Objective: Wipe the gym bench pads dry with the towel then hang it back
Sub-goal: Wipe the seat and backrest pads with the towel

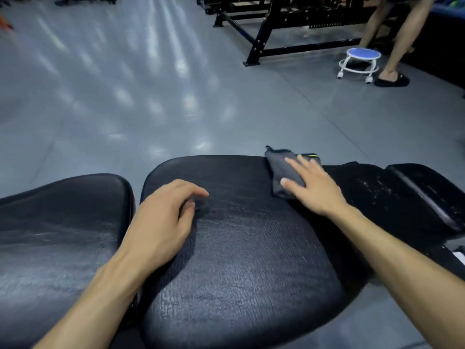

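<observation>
- Clearly the wiping step is in hand: the right hand (314, 185) lies flat, fingers spread and nearly straight, pressing the folded grey towel (283, 172) down onto the far right part of the middle pad (239, 248).
- The towel sits near that pad's far edge, just beside the gap to the right pad (422, 195); a corner of it sticks out past the edge.
- The left hand (163, 222) rests on the middle pad near its left side, fingers loosely curled, holding nothing; it seems to steady the person.
- The left pad (57, 222) shows a dull, streaky sheen, and the right pad carries pale specks that may be droplets, so I judge the job far from done.
- Next the towel likely needs to sweep across the middle pad with steady downward pressure, palm kept flat so the cloth does not bunch.
- After that the two side pads remain, then hanging the towel; no hook or rail for it is in view.
- Beyond the bench, a small blue stool (362, 61) and a black frame (276, 28) stand on the grey floor (125, 96), well apart.
</observation>
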`<state>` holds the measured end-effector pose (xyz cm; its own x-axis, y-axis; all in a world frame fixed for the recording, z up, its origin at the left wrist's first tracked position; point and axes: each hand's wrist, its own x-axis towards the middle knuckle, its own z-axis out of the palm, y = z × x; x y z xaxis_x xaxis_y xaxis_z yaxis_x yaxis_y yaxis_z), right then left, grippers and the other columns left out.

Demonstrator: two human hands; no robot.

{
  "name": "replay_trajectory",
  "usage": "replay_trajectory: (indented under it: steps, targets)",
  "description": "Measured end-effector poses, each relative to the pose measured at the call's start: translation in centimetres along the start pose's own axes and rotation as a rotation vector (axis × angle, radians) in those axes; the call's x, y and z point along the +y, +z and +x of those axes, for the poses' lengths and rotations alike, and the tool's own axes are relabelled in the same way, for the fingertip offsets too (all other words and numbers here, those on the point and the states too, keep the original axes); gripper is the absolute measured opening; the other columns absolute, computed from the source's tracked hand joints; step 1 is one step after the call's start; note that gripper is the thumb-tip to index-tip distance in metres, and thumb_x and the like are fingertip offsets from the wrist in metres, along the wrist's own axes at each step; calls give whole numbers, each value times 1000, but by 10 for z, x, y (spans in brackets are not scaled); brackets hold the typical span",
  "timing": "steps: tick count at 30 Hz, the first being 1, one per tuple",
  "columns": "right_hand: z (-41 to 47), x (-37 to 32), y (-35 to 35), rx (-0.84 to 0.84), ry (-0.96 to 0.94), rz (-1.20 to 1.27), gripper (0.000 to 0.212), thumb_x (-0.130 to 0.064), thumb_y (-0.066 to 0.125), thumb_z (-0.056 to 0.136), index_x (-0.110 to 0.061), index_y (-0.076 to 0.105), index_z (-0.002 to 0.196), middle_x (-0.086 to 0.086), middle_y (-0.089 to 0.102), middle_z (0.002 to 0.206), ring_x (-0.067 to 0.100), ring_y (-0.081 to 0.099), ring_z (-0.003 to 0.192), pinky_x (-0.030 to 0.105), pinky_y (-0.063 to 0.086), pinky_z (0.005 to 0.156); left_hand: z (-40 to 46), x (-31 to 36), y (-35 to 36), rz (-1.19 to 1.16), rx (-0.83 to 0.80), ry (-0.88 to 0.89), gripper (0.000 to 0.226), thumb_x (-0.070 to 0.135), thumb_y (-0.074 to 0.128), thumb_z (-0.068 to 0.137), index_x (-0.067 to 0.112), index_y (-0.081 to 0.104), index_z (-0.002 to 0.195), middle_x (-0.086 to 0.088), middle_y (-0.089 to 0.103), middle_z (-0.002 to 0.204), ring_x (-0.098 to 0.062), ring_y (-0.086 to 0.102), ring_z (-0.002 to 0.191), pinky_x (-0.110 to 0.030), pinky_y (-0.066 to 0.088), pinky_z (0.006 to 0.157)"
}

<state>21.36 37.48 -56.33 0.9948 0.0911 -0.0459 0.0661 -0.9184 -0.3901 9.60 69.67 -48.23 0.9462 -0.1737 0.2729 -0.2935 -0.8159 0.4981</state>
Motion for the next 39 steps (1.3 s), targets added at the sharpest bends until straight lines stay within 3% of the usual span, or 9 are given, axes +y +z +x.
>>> replay_trajectory:
  steps: [3,8,12,17,21,28,32,36,39]
  targets:
    - [40,-49,10,-38,79,-25,82,-82,30,83,-50,18,157,-9,11,170,27,5,157,58,7,123,-4,1,-1,0,10,-20,30,4,59,96,29,71,108,20,66,110,-4,62,104,-26,47,93]
    - [-2,-177,39,-92,-423,-69,73,-80,30,89,-53,17,155,-8,7,170,28,0,157,59,-1,123,-10,7,-8,-134,187,-145,33,-2,62,93,29,74,93,15,73,96,-7,68,89,-26,50,85]
    - [-78,-131,33,-46,-679,-59,66,-71,32,92,-54,18,155,-15,10,169,20,3,157,50,3,124,-25,12,-24,-144,239,-243,35,-1,60,93,31,74,93,20,73,94,0,66,91,-9,44,80]
    - [-51,-52,3,-140,-330,31,76,-82,28,80,-57,21,152,-20,9,168,16,4,157,55,17,123,-72,23,-51,-122,156,-301,35,4,61,94,37,73,90,23,69,108,-3,65,101,-12,44,89]
    - [5,-103,12,-158,-173,-37,69,-74,38,90,-55,20,155,-12,3,170,27,-1,157,61,6,122,-125,38,-76,-105,211,-314,39,-1,60,93,36,74,92,23,69,109,2,62,109,-8,40,92]
    - [-63,-241,42,-146,-524,-114,66,-71,35,92,-49,27,155,-7,5,171,30,-1,157,64,0,121,-185,67,-85,-79,337,-415,35,1,60,94,34,75,94,21,71,103,17,57,80,-1,35,73]
    - [-139,-206,40,-96,-676,-72,60,-66,36,96,-52,28,153,-11,9,170,25,2,157,58,2,123,-188,90,-78,-62,386,-447,34,5,58,95,35,74,94,24,68,97,15,57,88,0,34,74]
    - [-189,-142,30,-102,-664,-61,61,-66,27,94,-53,24,153,-15,8,169,20,0,157,55,4,124,-188,116,-67,-65,390,-491,32,5,54,97,28,76,96,20,63,81,18,53,62,-3,35,57]
    - [-217,-96,19,-106,-598,-85,68,-68,14,88,-53,19,155,-16,5,170,20,-2,157,53,4,125,-182,134,-50,-74,363,-506,36,6,53,98,34,76,94,19,70,91,13,59,77,-5,41,68]
